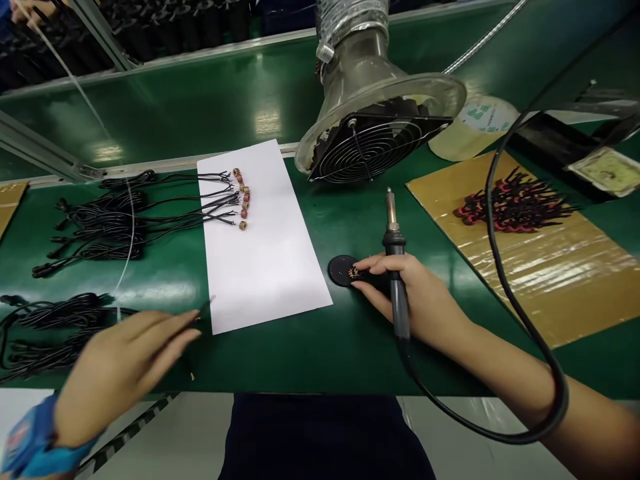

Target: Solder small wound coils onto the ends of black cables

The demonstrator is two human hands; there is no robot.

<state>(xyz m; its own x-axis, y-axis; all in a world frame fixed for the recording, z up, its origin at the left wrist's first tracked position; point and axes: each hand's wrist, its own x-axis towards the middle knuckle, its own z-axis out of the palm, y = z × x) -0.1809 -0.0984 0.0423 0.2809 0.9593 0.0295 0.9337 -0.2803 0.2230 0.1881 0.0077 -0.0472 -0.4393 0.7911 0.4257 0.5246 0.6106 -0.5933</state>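
— So, where is the soldering iron (400, 303) now?
— It is in the right hand (427, 293), near the middle of the bench (290, 353). The hand grasps its handle, and the tip points to the far edge.
— Do those fingers hold anything more?
— Yes, the fingertips pinch a small copper-coloured piece (353, 273), at the right edge of a round black disc (340, 270).
— And the left hand (117, 367)?
— It is blurred, above the near edge, toward the left corner. Its thumb and fingers are close together; something thin and dark shows near the tips, but I cannot tell if it is grasped.
— What lies between the hands?
— A sheet of white paper (270, 267). Small brass and red pieces (244, 213) make a row on its far half, beside the bare ends of black cables (117, 200).
— And at the right?
— A brown sheet (575, 293) carries a pile of black and red parts (520, 203).
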